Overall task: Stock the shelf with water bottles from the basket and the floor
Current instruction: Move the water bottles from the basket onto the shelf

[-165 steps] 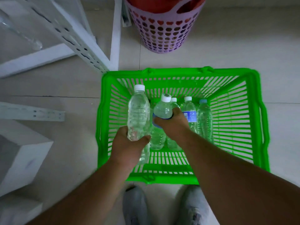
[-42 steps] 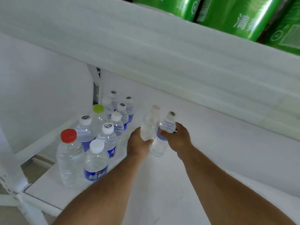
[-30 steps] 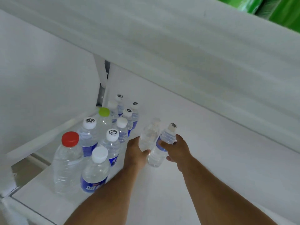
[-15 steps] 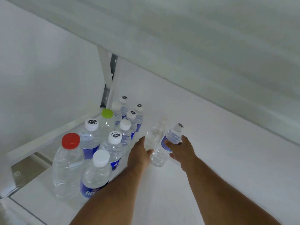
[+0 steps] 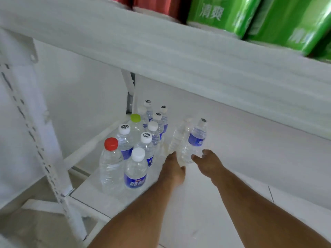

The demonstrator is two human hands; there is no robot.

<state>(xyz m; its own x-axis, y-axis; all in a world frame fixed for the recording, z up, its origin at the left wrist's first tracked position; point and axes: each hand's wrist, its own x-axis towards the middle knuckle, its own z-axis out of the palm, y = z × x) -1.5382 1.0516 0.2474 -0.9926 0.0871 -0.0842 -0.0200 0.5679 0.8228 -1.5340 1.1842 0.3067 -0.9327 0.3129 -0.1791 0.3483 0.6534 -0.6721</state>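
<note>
- A red cap (image 5: pixel 111 144) and a lime-green cap (image 5: pixel 135 117) are seen among white ones.
- Blue labels (image 5: pixel 196 141) are shown on clear bottles.
- Green packs (image 5: pixel 286 20), seemingly white-lettered, are stored above.

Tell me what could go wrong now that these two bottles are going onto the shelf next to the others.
1. The blue-label bottle and the clear bottle both look tilted; released like this, either might topple.
2. The left hand sits close beside the standing group; pulling back carelessly could knock those bottles over.
3. The right hand looks loosened, fingers spread, so its bottle may slip.
</note>
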